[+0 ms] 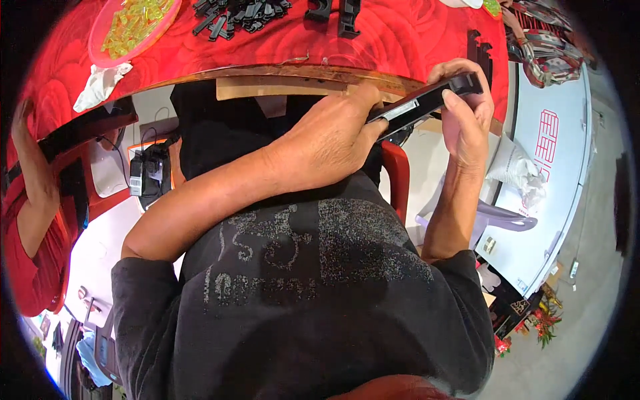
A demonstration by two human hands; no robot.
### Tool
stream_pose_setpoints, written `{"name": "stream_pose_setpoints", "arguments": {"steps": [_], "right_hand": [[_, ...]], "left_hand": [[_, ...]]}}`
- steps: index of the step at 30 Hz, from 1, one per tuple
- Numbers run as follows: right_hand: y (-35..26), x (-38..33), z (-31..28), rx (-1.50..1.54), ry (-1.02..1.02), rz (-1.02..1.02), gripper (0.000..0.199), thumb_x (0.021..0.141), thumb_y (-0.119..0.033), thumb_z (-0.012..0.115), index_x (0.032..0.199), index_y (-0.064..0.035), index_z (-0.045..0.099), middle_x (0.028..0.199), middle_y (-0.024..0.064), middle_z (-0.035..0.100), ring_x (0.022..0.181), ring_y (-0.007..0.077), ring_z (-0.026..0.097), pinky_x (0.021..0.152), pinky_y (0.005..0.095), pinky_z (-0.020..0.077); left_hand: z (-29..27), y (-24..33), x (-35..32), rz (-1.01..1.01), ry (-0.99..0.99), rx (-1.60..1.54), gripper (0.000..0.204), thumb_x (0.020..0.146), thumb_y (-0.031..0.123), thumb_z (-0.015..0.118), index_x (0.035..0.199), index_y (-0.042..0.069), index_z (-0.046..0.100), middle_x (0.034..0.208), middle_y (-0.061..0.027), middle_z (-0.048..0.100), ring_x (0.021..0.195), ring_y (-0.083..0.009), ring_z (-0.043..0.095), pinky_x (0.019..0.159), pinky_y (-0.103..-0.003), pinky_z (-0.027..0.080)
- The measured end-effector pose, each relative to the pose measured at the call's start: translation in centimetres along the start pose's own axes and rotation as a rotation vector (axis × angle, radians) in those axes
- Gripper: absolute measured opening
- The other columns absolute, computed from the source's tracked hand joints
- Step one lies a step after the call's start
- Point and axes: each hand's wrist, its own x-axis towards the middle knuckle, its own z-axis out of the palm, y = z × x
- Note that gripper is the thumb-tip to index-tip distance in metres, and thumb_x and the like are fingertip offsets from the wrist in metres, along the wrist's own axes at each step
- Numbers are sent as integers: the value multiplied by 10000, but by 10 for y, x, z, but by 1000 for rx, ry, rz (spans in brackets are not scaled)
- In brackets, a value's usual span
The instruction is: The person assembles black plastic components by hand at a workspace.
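A long black plastic bar (430,100), channel-shaped with a bright strip along it, is held at a slant just off the table's near edge. My left hand (327,137) closes round its lower left end, thumb and fingers pinching it. At the other end my right hand (472,123) wraps the bar, thumb on the near face and fingers behind. Part of the left end is hidden by my left fingers. Beyond my hands, on the red tablecloth (393,33), lie several larger black plastic parts (349,19) and a heap of small black pieces (241,15).
A pink tray (148,45) of yellow translucent pieces stands far left, near a crumpled white tissue (101,87). More black parts (479,57) lie at the right table edge. A person's arm (32,173) shows at left. A red chair (397,175) stands beside me; a whiteboard (543,160) is at right.
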Motion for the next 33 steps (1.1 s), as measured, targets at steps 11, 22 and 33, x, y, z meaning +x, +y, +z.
{"name": "stream_pose_setpoints", "arguments": {"steps": [11, 22, 33], "right_hand": [[-2, -3, 4, -13, -11, -28, 371, 791, -62, 690, 1131, 6, 560, 1019, 125, 649, 930, 183, 622, 868, 307, 488], [0, -3, 8, -47, -34, -35, 395, 777, -87, 695, 1133, 4, 551, 999, 127, 642, 925, 183, 616, 835, 291, 475], [5, -7, 13, -21, -30, -20, 348, 779, -91, 694, 1073, -17, 523, 974, 142, 634, 883, 172, 598, 798, 285, 475]], "left_hand": [[4, 5, -3, -57, -39, -38, 177, 997, 145, 523, 1040, -26, 531, 763, -183, 623, 735, -322, 660, 680, -429, 494], [13, 9, 0, -66, 10, -33, 201, 993, 166, 549, 963, -32, 536, 710, -183, 615, 665, -331, 654, 605, -425, 477], [22, 10, 3, -56, 89, -9, 226, 957, 154, 592, 873, -47, 536, 690, -278, 579, 687, -463, 616, 566, -476, 446]]}}
